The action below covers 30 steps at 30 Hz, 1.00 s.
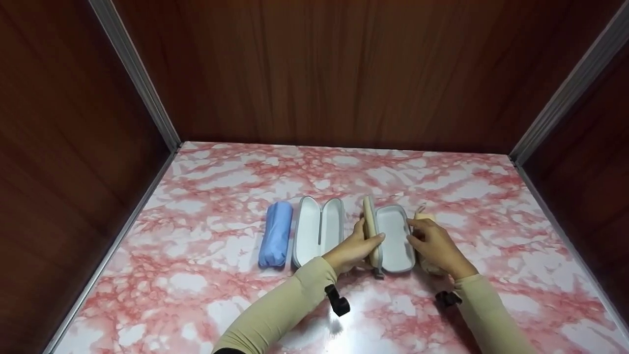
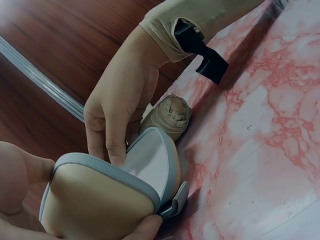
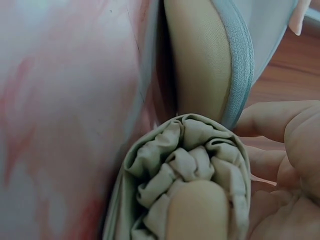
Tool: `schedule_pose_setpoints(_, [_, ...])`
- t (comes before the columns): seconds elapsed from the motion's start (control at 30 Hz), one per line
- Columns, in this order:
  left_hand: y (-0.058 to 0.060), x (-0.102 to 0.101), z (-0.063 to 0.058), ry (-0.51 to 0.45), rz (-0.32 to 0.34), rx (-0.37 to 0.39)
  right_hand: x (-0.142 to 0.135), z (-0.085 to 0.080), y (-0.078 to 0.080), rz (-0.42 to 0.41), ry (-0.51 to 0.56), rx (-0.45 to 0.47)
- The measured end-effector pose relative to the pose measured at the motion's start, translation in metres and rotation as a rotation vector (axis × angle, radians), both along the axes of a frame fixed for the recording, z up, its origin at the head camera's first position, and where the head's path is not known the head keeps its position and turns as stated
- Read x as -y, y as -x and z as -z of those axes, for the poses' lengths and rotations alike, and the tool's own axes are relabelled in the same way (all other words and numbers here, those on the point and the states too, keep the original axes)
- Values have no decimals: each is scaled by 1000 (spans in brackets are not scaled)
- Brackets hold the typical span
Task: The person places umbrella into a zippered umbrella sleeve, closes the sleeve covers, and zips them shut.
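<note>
A beige zip case [image 1: 394,241] with a pale grey lining stands open in the head view, its lid raised on the left. My left hand [image 1: 355,249] grips that lid, thumb over the edge; the lid's beige outside [image 2: 100,200] fills the lower left wrist view. My right hand [image 1: 437,246] pinches the case's right rim. Beside and partly under the right hand lies a rolled beige folding umbrella [image 1: 426,216]. Its gathered cloth and rounded end [image 3: 197,210] show close up in the right wrist view.
Left of the beige case, a second open case [image 1: 307,236] with a white lining lies on the red-and-white marbled table [image 1: 186,295]. A rolled blue umbrella [image 1: 276,235] lies farther left. Dark wood panels [image 1: 314,73] enclose the back and sides.
</note>
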<state>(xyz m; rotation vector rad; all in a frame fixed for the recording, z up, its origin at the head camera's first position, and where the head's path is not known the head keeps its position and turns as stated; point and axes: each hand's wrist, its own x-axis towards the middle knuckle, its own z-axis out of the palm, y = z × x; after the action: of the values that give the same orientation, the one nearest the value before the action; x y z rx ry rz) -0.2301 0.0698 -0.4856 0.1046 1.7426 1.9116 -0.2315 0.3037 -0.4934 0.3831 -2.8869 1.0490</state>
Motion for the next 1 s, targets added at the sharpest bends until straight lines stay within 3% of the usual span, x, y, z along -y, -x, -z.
schedule_pose_setpoints(0.27, [-1, 0, -1, 7, -2, 7, -7, -11, -5, 29, 57, -7])
schedule_pose_setpoints(0.5, [-1, 0, -1, 13, -9, 18, -28, -15, -11, 52, -22, -19])
schedule_pose_setpoints(1.0, [-2, 1, 0, -3, -8, 28, -47, -14, -15, 120, -87, 326])
